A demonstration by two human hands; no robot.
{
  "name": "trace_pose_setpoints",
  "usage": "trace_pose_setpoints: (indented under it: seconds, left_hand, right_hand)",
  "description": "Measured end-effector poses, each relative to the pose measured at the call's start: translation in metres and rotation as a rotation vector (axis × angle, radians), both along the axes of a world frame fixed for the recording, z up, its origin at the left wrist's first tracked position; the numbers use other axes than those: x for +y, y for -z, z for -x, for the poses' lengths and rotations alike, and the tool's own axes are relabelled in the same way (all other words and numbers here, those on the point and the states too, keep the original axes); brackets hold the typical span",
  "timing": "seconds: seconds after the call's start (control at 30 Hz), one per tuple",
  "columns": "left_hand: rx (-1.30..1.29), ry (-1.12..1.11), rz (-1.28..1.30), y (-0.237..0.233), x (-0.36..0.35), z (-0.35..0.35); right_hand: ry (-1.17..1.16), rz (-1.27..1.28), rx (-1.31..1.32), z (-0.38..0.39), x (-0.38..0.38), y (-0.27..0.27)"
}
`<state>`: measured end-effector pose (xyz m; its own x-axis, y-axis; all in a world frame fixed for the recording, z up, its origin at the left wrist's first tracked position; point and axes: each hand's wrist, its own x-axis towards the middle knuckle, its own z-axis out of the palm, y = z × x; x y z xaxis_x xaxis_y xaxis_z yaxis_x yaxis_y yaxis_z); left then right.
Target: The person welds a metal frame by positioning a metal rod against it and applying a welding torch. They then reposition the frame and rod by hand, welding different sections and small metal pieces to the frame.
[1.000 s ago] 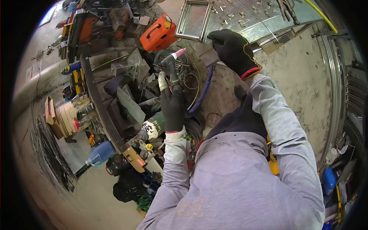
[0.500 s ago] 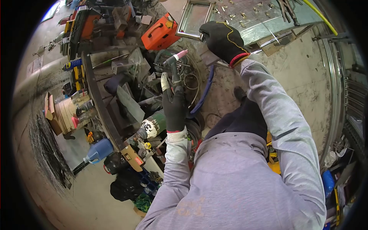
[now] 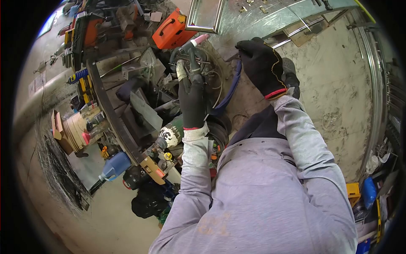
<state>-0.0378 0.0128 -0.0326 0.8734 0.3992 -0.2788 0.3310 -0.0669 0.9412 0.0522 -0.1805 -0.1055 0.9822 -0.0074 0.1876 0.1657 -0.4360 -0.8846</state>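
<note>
Near the orange case (image 3: pixel 172 32), left hand (image 3: pixel 193 99) grips a torch (image 3: pixel 194 56); right hand (image 3: pixel 263 70) is half-curled, contents unclear.

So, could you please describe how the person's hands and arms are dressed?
The left hand and right hand wear black gloves with red cuff edges. Yellow stitching runs along the right glove; a whitish covering shows on one left finger. Both arms have long, light grey sleeves.

Floor (image 3: pixel 327 101): pale, dark-stained, at three o'clock
Surface (image 3: pixel 247 25): shiny metal, at one o'clock
Bright patch (image 3: pixel 47 25): at ten o'clock
</note>
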Motion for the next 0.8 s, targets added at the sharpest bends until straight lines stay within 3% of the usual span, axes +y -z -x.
trace_pose_setpoints:
  seconds: [0.13,0.63,0.8]
  left_hand:
    - [0.073,0.015,0.023,0.003,0.008,-0.003]
    - [0.180,0.051,0.041,-0.018,0.006,-0.027]
    - [0.188,0.089,0.018,-0.019,0.014,-0.026]
  right_hand:
    - [0.019,0.074,0.034,-0.001,0.005,-0.003]
    - [-0.013,-0.113,-0.003,-0.020,0.020,0.003]
    - [-0.148,-0.111,0.089,-0.037,0.008,0.004]
